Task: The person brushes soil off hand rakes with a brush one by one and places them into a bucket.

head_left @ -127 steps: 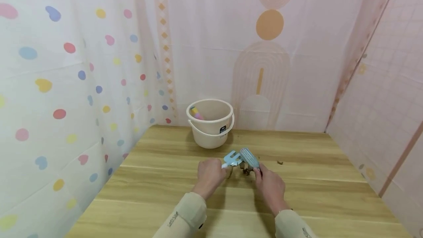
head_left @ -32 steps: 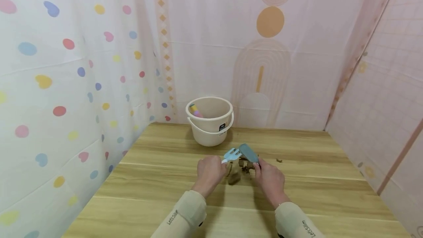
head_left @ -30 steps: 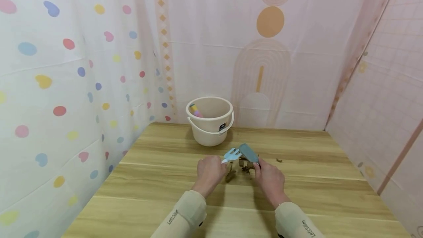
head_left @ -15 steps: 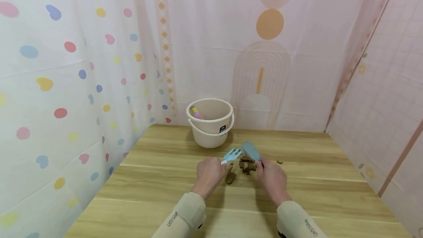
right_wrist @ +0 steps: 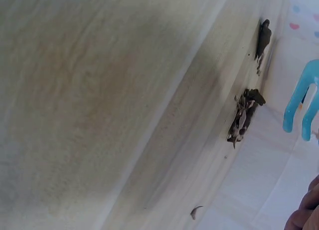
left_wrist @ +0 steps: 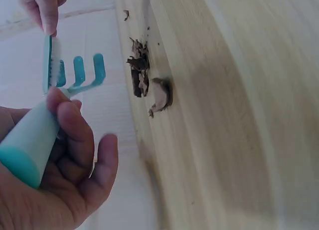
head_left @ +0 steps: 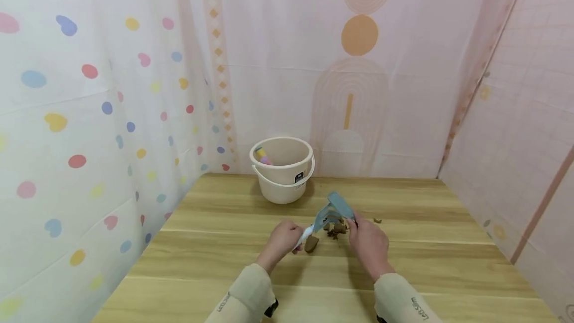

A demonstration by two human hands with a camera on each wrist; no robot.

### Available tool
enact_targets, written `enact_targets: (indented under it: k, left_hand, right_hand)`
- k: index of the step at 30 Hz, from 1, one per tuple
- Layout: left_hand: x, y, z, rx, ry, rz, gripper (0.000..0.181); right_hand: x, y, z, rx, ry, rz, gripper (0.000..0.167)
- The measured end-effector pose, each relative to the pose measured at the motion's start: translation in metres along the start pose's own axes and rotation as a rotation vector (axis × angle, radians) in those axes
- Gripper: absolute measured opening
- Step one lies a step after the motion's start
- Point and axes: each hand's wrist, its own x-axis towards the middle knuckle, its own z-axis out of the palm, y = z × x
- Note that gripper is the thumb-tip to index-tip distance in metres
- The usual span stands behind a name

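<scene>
My left hand (head_left: 284, 238) grips the thick pale handle of a small blue hand fork (head_left: 320, 218), held above the table. In the left wrist view the fork's prongs (left_wrist: 79, 73) look bare. My right hand (head_left: 368, 241) holds a blue-backed brush (head_left: 341, 205), whose white bristles (left_wrist: 55, 58) lie against or very near the prongs. Beneath the tools, a broken heap of brown, soil-like clods (head_left: 335, 228) lies on the table. A single larger brown clod (head_left: 311, 244) sits left of it, beside my left hand. The right wrist view shows only my fingers (right_wrist: 304, 212) and part of the fork.
A cream bucket (head_left: 281, 183) with a lowered handle stands at the back of the wooden table (head_left: 215, 263). Something yellow and pink (head_left: 263, 156) pokes up inside it. A small brown crumb (head_left: 377, 221) lies right of the heap. Patterned curtains surround the table.
A brown clod has dropped below the fork onto the table. My left hand has since turned the fork over, so its prongs curve downward. The brush has stayed close to them.
</scene>
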Motion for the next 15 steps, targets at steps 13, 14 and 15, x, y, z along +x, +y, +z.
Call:
enact_targets:
  k: [13, 14, 15]
  left_hand:
    - [0.001, 0.001, -0.011, -0.475, -0.147, -0.145, 0.040]
    - [0.001, 0.002, -0.011, -0.491, -0.156, -0.149, 0.042]
    - [0.001, 0.004, -0.010, -0.505, -0.162, -0.148, 0.043]
  right_hand:
    - [-0.003, -0.007, 0.002, 0.157, 0.169, -0.213, 0.034]
    - [-0.005, -0.010, 0.005, 0.167, 0.176, -0.249, 0.033]
    - [-0.006, -0.012, 0.007, 0.166, 0.172, -0.274, 0.033]
